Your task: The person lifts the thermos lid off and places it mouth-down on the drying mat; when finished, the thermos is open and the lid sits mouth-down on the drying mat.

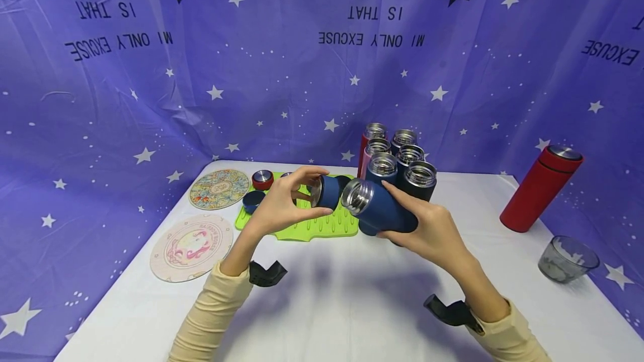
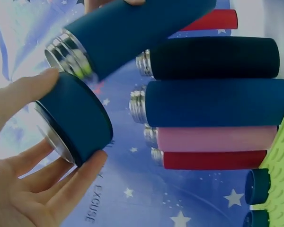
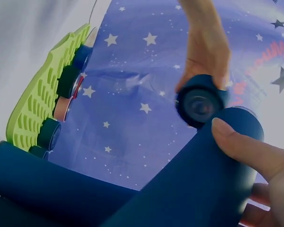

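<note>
My left hand [image 1: 284, 200] grips a blue bottle lid [image 2: 75, 118] between thumb and fingers, its underside turned toward the bottle. In my right hand [image 1: 427, 225] is a blue thermos bottle [image 1: 384, 208] without its lid, tilted so that its bare steel mouth points left at the lid. Lid and mouth are close together in the head view. The right wrist view shows the dark inside of the lid [image 3: 200, 106], with the right thumb [image 3: 246, 146] lying along the bottle. Behind the held bottle stand several open thermos bottles [image 1: 382, 165] in blue, black, pink and red.
A green drying mat [image 1: 302, 232] bears several lids, with a red lid [image 1: 262, 179] at its far left corner. Two round mats, patterned [image 1: 219, 189] and pink [image 1: 191, 247], lie at left. At right stand a lidded red thermos [image 1: 538, 191] and a glass cup [image 1: 568, 260].
</note>
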### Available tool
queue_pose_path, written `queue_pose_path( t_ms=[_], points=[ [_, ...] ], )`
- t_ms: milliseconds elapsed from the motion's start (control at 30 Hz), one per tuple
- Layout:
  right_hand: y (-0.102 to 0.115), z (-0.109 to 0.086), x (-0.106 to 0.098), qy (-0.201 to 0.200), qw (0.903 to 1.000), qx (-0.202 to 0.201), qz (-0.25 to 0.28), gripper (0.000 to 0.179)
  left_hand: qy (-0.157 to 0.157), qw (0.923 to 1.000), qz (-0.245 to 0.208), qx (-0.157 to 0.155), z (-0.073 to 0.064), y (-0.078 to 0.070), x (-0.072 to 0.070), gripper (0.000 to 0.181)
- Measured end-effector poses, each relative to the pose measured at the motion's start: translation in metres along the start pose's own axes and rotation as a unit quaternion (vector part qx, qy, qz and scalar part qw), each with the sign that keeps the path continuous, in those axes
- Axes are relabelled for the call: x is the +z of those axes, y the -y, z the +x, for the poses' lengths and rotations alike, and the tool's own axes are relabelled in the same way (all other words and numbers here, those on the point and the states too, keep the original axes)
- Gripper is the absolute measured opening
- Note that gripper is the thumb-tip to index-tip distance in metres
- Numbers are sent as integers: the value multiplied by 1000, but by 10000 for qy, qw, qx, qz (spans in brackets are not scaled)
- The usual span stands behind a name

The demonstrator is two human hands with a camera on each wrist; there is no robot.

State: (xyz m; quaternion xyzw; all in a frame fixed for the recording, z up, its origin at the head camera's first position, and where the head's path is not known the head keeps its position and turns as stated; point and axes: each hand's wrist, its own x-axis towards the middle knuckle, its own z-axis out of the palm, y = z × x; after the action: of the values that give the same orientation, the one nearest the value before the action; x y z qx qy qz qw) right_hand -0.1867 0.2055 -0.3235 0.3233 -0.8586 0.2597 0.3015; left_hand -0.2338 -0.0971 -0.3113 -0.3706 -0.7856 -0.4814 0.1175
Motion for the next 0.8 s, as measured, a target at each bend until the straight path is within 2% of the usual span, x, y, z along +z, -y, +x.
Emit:
queue_pose_path(
  t_ms=[133,300,600,800],
  points=[
    [-2,1,-4,42,9991,282,299,91,3,9999,121,6,3,13,-1,66],
    [-6,0,-9,-66,9976,504,465,87,166,9995,259,-102,7,31,0,63],
    [-12,-12,-19,-723,9930,753,554,94,577,9926,1002,-378,10,61,-1,64],
    [-17,-20,-28,-1105,9837,1210,739,89,867,9849,1406,-523,12,82,0,65]
  ],
)
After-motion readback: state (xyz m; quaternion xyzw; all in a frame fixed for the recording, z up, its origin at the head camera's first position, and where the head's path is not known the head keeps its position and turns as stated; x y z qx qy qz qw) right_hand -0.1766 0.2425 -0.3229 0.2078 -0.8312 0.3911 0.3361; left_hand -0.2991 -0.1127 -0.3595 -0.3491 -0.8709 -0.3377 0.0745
